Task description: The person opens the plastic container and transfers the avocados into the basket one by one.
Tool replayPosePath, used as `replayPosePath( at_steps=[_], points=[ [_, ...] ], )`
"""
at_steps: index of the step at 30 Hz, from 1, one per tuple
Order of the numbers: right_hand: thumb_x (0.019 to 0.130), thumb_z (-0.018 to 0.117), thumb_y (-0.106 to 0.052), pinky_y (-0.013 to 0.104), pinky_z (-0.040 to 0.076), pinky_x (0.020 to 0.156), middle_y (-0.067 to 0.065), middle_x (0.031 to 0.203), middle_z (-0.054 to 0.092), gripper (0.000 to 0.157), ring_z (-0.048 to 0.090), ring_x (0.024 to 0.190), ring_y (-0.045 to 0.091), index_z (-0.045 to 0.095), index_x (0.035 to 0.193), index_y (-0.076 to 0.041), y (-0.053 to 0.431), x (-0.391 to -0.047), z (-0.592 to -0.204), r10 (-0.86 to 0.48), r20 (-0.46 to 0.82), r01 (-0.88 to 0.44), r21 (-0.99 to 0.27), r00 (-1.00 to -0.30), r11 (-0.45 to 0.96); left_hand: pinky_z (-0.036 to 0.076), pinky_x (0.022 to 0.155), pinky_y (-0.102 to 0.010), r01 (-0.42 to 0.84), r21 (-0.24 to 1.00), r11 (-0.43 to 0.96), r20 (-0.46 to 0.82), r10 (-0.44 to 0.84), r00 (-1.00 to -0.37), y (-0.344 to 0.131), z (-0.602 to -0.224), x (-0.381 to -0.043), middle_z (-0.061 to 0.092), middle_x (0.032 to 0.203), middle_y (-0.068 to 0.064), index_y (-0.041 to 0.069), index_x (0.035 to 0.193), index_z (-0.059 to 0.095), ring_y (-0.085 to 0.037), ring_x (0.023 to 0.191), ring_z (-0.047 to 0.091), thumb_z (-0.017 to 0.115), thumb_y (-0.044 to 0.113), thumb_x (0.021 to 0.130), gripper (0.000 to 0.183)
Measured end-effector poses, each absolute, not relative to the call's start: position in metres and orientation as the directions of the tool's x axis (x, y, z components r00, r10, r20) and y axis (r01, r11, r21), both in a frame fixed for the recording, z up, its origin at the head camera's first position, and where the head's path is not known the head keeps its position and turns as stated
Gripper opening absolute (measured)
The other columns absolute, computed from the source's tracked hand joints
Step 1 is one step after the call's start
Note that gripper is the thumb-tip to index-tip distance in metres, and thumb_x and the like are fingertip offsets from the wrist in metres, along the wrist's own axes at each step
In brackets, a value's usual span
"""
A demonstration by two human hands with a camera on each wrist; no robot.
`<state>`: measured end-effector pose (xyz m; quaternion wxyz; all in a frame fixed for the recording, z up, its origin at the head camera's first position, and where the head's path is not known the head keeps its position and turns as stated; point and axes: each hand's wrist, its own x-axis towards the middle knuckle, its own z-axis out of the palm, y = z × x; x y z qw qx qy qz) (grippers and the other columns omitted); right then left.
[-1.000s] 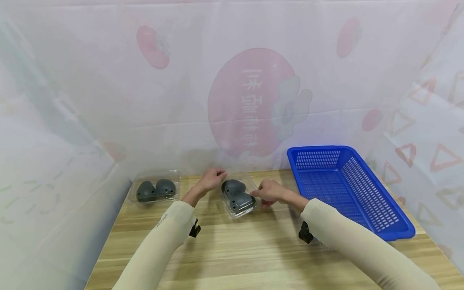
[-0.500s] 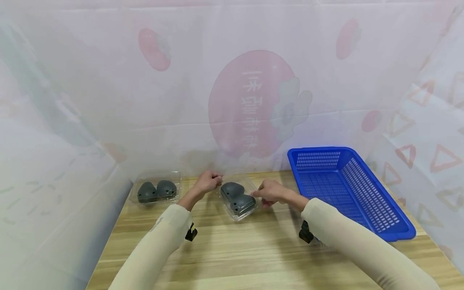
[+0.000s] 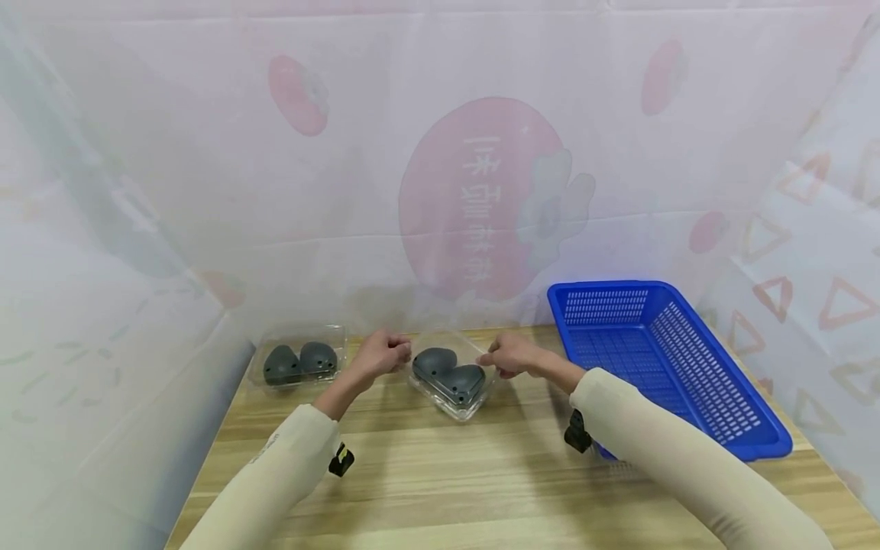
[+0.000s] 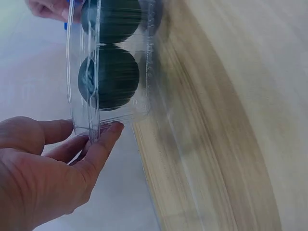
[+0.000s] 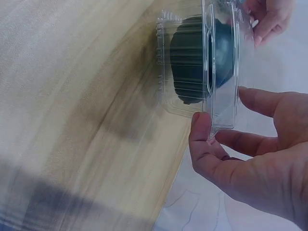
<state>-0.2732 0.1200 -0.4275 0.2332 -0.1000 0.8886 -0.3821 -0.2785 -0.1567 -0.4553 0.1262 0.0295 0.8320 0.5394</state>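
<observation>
In front of me on the wooden table, a clear plastic clamshell box (image 3: 459,410) sits turned at a slant. Inside are two dark green, rounded items (image 4: 109,77) that look like avocados. My left hand (image 3: 382,354) pinches its left corner, thumb on one face and fingers on the other, as the left wrist view shows. On the opposite corner my right hand (image 5: 255,149) holds the box between thumb and fingers, with one fingertip at the rim seam. The lid appears closed over the contents.
A second clear clamshell box (image 3: 341,331) with two similar dark items stands at the back left. To the right lies a blue perforated plastic basket (image 3: 558,321). A printed cloth (image 3: 330,191) hangs behind the wooden table (image 3: 440,489) and along both sides.
The box has turned in the hands, its near corner swinging slightly right. My left hand has shifted left and a little nearer; my right hand has barely moved.
</observation>
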Motion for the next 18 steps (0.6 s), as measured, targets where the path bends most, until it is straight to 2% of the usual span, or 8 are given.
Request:
replayPosePath(
  at_steps=[2, 5, 9, 12, 15, 18],
  points=[
    [0.096, 0.064, -0.02, 0.023, 0.043, 0.049, -0.001, 0.051, 0.042, 0.035, 0.041, 0.048, 0.014, 0.065, 0.076, 0.009, 0.12, -0.275, -0.426, -0.366, -0.334, -0.01, -0.727, -0.869, 0.687, 0.057, 0.071, -0.035, -0.103, 0.908, 0.406, -0.188, 0.176, -0.966, -0.158, -0.454, -0.274, 0.067, 0.099, -0.023, -0.007, 0.113, 0.067, -0.023, 0.081, 0.064, 0.053, 0.009, 0.1, 0.025],
    [0.096, 0.063, -0.02, 0.025, 0.04, 0.049, -0.003, 0.05, 0.038, 0.034, 0.037, 0.048, 0.014, 0.067, 0.082, 0.011, 0.121, -0.277, -0.426, -0.372, -0.338, -0.005, -0.734, -0.865, 0.679, 0.058, 0.078, -0.04, -0.115, 0.913, 0.39, -0.198, 0.177, -0.964, -0.16, -0.454, -0.267, 0.066, 0.104, -0.025, -0.009, 0.115, 0.065, -0.03, 0.092, 0.067, 0.053, 0.008, 0.101, 0.026],
    [0.096, 0.063, -0.019, 0.027, 0.046, 0.05, -0.004, 0.051, 0.037, 0.03, 0.04, 0.051, 0.016, 0.071, 0.089, 0.008, 0.121, -0.279, -0.424, -0.367, -0.345, 0.016, -0.748, -0.864, 0.663, 0.058, 0.08, -0.042, -0.119, 0.92, 0.374, -0.196, 0.176, -0.965, -0.162, -0.454, -0.26, 0.066, 0.101, -0.026, -0.01, 0.109, 0.067, -0.027, 0.085, 0.068, 0.054, 0.007, 0.1, 0.023],
    [0.096, 0.064, -0.019, 0.027, 0.051, 0.053, -0.004, 0.051, 0.036, 0.027, 0.044, 0.051, 0.017, 0.073, 0.09, 0.006, 0.119, -0.28, -0.423, -0.363, -0.337, 0.016, -0.751, -0.869, 0.66, 0.058, 0.08, -0.043, -0.113, 0.921, 0.374, -0.193, 0.183, -0.964, -0.163, -0.454, -0.254, 0.066, 0.1, -0.026, -0.012, 0.111, 0.066, -0.023, 0.081, 0.068, 0.055, 0.006, 0.099, 0.024],
    [0.095, 0.064, -0.018, 0.025, 0.049, 0.052, -0.005, 0.05, 0.034, 0.026, 0.045, 0.051, 0.016, 0.072, 0.081, 0.002, 0.118, -0.283, -0.423, -0.366, -0.314, -0.008, -0.75, -0.876, 0.662, 0.058, 0.078, -0.042, -0.103, 0.919, 0.38, -0.187, 0.192, -0.963, -0.166, -0.454, -0.247, 0.067, 0.099, -0.026, -0.012, 0.114, 0.066, -0.025, 0.083, 0.068, 0.055, 0.005, 0.099, 0.025],
    [0.095, 0.065, -0.017, 0.025, 0.048, 0.053, -0.006, 0.049, 0.032, 0.03, 0.044, 0.05, 0.015, 0.064, 0.07, -0.001, 0.116, -0.285, -0.423, -0.371, -0.297, -0.029, -0.745, -0.88, 0.666, 0.058, 0.074, -0.04, -0.099, 0.919, 0.381, -0.185, 0.197, -0.963, -0.168, -0.454, -0.241, 0.069, 0.096, -0.026, -0.012, 0.11, 0.068, -0.025, 0.08, 0.068, 0.056, 0.005, 0.098, 0.023]
  ],
)
